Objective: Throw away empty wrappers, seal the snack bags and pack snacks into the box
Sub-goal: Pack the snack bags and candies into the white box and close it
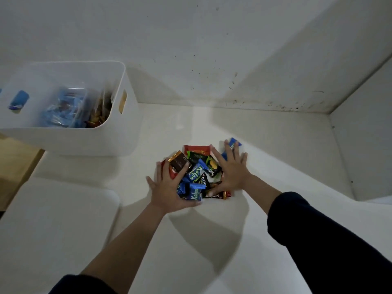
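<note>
both hands are spreading flat, fingers splayed, around the pile of small wrapped snacks (196,175): left hand (169,185) and right hand (232,168) are flanking it. packets are looking light, crinkly, slippery; scooping from underneath at both sides is looking best. white box (118,132) is sitting far left of the left hand.

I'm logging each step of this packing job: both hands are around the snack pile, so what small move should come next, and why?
Probably close both hands inward to gather the pile. The left hand and right hand lie open, flanking the snacks, nothing lifted yet. One blue snack lies under the right fingertips and should be swept in. The box stands far left, already partly filled.
</note>
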Available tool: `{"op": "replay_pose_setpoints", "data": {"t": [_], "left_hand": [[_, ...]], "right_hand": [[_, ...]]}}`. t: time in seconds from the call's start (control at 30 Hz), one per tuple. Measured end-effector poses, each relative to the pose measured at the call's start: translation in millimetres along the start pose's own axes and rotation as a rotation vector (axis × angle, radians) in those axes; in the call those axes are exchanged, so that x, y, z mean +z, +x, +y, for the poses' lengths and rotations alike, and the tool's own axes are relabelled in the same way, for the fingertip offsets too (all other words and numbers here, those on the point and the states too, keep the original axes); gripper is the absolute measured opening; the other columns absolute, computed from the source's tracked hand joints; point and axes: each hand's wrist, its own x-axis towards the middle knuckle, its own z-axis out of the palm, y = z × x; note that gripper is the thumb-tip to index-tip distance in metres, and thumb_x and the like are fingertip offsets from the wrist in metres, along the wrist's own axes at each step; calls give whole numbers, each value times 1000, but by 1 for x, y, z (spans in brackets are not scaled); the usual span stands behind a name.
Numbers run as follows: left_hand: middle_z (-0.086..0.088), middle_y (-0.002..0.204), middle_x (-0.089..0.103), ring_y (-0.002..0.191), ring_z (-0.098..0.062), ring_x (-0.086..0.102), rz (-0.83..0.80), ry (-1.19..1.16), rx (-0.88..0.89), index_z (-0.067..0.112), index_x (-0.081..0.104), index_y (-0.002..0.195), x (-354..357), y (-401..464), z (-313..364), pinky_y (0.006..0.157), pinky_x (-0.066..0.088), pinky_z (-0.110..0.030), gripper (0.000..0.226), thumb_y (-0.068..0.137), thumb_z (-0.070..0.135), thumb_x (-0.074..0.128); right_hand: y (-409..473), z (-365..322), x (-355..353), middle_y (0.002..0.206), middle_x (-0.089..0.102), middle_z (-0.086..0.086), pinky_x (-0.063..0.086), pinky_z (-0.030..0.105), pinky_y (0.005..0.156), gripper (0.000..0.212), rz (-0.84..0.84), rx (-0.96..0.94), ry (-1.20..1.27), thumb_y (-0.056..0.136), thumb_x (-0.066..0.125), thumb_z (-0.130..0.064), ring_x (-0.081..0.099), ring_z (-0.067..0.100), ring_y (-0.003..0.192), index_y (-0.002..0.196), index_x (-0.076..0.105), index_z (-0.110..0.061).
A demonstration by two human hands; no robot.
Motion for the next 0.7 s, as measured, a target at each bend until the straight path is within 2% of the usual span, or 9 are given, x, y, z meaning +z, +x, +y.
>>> {"op": "replay_pose_setpoints", "data": {"t": [0.1, 0.17, 0.27, 0.37, 0.43, 0.47, 0.53, 0.63, 0.7], "left_hand": [[-5, 158, -5, 145, -35, -12, 1, -12, 21, 62, 10, 138, 0, 0, -1, 101, 7, -77, 109, 44, 91, 56], [-6, 158, 1, 145, -35, -8, 30, -39, 40, 58, 20, 138, 1, -2, -3, 101, 6, -76, 98, 51, 88, 54], [-10, 153, 22, 143, -38, 11, 103, -61, 28, 49, 42, 130, 3, -3, -3, 102, 13, -74, 75, 62, 79, 51], [-14, 137, 46, 128, -39, 40, 192, -31, 57, 37, 54, 116, 7, -2, -2, 99, 33, -64, 59, 64, 65, 58], [-12, 125, 55, 115, -35, 51, 248, -32, 77, 31, 61, 110, 8, -3, 0, 94, 41, -51, 53, 63, 56, 63], [-12, 121, 58, 110, -33, 54, 270, -46, 75, 28, 63, 106, 8, -4, 1, 91, 43, -45, 50, 63, 53, 64], [-11, 112, 59, 101, -30, 56, 283, -85, 58, 25, 63, 100, 8, -6, 4, 81, 47, -37, 43, 63, 47, 63], [-10, 104, 56, 89, -29, 56, 268, -149, 33, 21, 63, 97, 5, -8, 5, 69, 51, -34, 36, 65, 34, 71], [-9, 100, 55, 87, -27, 55, 262, -219, -8, 18, 64, 94, 2, -7, 7, 63, 49, -30, 34, 64, 24, 77]], "right_hand": [[15, -18, -4, 155, -27, 10, -3, 76, 101, 143, -91, -104, -74, 40, 72, -79, -38, 42, 132, 141, -24, -46], [19, -24, -5, 159, -17, 7, -4, 77, 100, 139, -109, -121, -66, 43, 74, -76, -32, 45, 135, 145, -13, -44], [12, -26, 5, 159, 8, 4, 0, 74, 104, 117, 15, -140, 26, 51, 71, -73, -18, 41, 142, 147, 14, -38], [-1, -28, 25, 141, 43, 2, 22, 64, 105, 81, 247, -180, 92, 59, 62, -59, 18, 41, 142, 131, 46, -23], [-7, -30, 39, 116, 60, 4, 34, 53, 103, 58, 404, -212, 115, 61, 64, -46, 49, 37, 120, 110, 60, -14], [-8, -31, 44, 104, 62, 4, 40, 47, 98, 48, 461, -208, 120, 62, 64, -42, 56, 33, 107, 100, 63, -12], [-10, -34, 45, 94, 61, 2, 47, 41, 80, 36, 504, -160, 109, 64, 62, -41, 56, 31, 93, 87, 64, -15], [-13, -37, 43, 86, 60, 0, 46, 33, 59, 31, 509, -108, 74, 63, 64, -46, 52, 29, 80, 76, 62, -18], [-14, -39, 40, 83, 60, 0, 43, 30, 54, 32, 495, -96, 43, 60, 71, -45, 51, 28, 78, 75, 64, -17]]}}
